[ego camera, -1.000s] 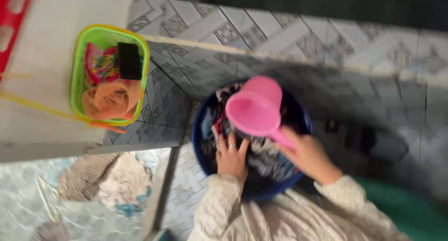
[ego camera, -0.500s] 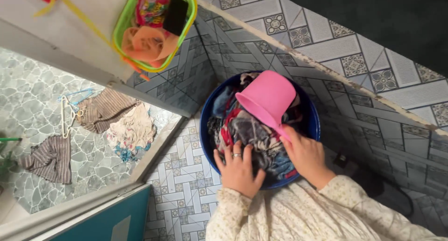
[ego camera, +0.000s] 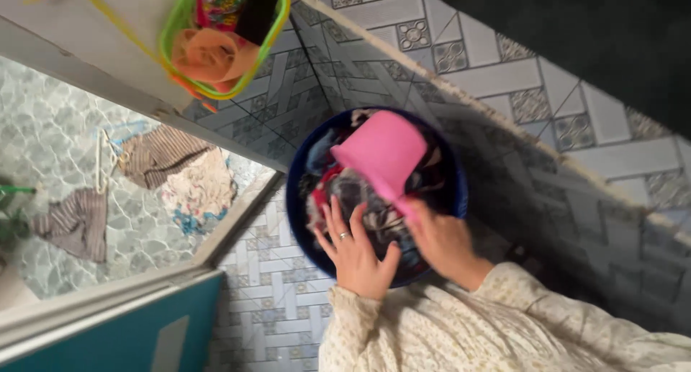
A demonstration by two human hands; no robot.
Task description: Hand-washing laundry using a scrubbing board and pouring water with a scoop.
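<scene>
Both hands worked over a blue basin [ego camera: 299, 221] of mixed laundry [ego camera: 360, 199] standing on the tiled floor [ego camera: 277, 300] by a corner of tiled wall.

The left hand [ego camera: 356, 253] lay flat on the clothes at the basin's near rim, fingers [ego camera: 332, 217] spread apart, a ring on one. The right hand [ego camera: 443, 242] had its fingers closed round the handle of a pink plastic scoop [ego camera: 381, 156] resting on the pile. A green basket [ego camera: 277, 26] of small items hung above the basin's far-left side; garments [ego camera: 180, 174] lay on the stone floor beyond the threshold.
</scene>
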